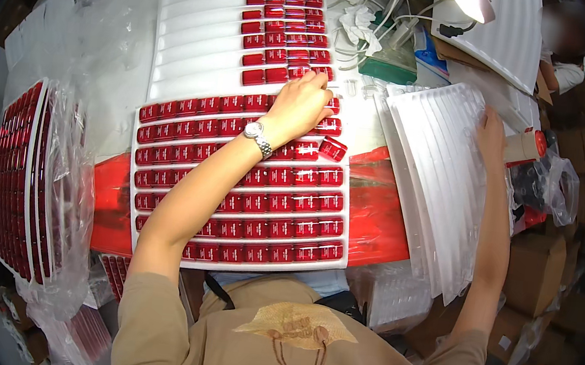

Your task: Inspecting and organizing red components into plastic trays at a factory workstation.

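Observation:
My left hand [301, 108], with a silver watch on the wrist, reaches over the right side of two white ridged trays. Its fingers are bent down among small glossy red pieces with pale print, and what they pinch is hidden. The near tray [253, 270] bears long rows of these pieces; one red piece [332, 149] lies tilted out of line at its right edge. On the far tray [194, 34], red pieces stand only in the right part. My right hand [490, 136] grips the outer edge of a fanned stack of white plastic trays [437, 177].
A stack of filled trays [16, 173] in clear plastic stands at the left. Red sheeting [379, 214] lies under the near tray. A lit lamp [472, 2], tangled cables and a green box [389, 65] are at the back. Cartons [535, 271] and another person [568, 73] are at the right.

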Tool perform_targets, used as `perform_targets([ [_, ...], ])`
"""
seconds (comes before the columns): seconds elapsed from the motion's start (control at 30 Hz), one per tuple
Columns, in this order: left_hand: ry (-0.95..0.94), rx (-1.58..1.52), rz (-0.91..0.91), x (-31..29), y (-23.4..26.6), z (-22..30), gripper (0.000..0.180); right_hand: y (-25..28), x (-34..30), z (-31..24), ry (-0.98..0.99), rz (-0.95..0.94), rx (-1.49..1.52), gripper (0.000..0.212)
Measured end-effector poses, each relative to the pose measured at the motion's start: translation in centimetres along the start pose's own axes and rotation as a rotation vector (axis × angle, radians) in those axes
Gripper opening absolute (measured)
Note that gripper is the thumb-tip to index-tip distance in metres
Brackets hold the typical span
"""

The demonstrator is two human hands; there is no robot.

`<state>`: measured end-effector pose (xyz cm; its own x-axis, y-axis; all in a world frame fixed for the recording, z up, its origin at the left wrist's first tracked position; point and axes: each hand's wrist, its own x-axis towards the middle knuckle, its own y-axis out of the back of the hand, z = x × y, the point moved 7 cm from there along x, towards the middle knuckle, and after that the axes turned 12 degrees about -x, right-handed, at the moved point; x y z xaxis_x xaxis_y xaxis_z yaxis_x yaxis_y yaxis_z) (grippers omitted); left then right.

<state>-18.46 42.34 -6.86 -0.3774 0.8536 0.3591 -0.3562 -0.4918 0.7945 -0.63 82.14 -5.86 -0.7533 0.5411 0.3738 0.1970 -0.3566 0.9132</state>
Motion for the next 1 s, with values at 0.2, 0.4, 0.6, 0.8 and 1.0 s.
perform_targets([
  [0.2, -0.125, 0.194, 0.035, 0.4, -1.1, 1.6, 0.016, 4.4, -1.1, -1.9, 0.159, 0.047, 0.051, 0.028],
  [0.4, -0.132, -0.025, 0.063, 0.5, 0.5, 1.4, 0.024, 8.1, -1.8, -2.9, 0.141, 0.173, 0.227, 0.022],
  [0.6, 0.042, -0.678, 0.060, -2.1, 3.2, 1.9, 0.033, 13.3, -5.8, -18.8, 0.116, -0.696, 1.172, 0.023],
  [0.8, -0.080, -0.819, -0.038, -2.4, 3.2, 3.9, 0.035, 11.9, -7.0, -28.3, 0.362, -0.962, 1.356, 0.020],
  [1.0, 0.457, -2.055, 0.175, -5.0, 0.3, 0.6, 0.037, 12.2, -6.0, -28.3, 0.195, -0.695, 1.387, 0.025],
])
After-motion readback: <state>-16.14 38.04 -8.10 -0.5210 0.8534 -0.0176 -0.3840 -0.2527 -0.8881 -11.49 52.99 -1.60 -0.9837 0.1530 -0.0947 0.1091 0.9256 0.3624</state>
